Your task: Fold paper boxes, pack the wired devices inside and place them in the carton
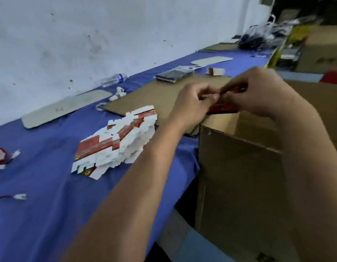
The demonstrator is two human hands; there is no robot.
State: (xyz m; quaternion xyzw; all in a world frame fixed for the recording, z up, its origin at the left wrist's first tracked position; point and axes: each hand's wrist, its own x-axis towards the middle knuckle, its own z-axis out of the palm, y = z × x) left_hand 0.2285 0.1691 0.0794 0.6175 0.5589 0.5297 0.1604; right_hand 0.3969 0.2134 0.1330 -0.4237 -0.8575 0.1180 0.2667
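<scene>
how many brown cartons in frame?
2, maybe more. One open carton stands at the table's near right edge, under both hands. A second carton sits far right in the background, blurred. Others may lie beyond the frame or behind the arms.

We see a table (50, 214) covered in blue cloth. On it lies a fanned stack of flat red-and-white box blanks (116, 142), and just beyond it a brown cardboard sheet (154, 97). Along the wall rest a long grey board (65, 108) and a plastic water bottle (114, 80) on its side. Farther back sit a dark packet (173, 75) and a small tan box (216, 71). At the left edge lies a red-and-white item (0, 155), blurred.
</scene>
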